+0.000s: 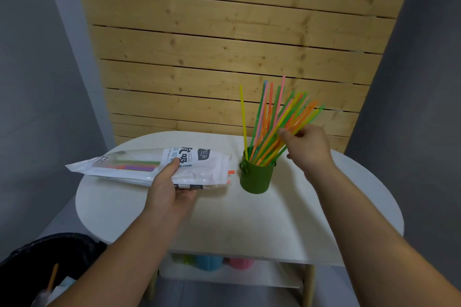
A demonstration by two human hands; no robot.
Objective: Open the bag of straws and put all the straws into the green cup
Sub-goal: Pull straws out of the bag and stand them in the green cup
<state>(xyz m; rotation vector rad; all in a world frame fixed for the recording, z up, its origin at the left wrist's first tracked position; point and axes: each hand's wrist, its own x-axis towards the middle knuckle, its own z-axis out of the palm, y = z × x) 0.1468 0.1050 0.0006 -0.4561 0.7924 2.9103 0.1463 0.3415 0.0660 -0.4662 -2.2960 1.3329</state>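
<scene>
Since the straws (272, 119) were thin, light & bendy w/ slick sides, we judged they'd splay or slip if gripped at the tips, so mid-length was the spot. Our right hand (308, 147), right of centre, had its fingers curled round that fanned bundle, lower ends in the green cup (255, 177) on the bench (249, 219). Our left hand (172, 192), centre-left, pinched the bag (212, 169), thumb on top, fingers under. It looked soft, crinkly, near weightless. More straws showed thru its clear window (134, 164), w/ an orange tip (231, 171) poking from the mouth beside the cup, prob. the easiest hold.
</scene>
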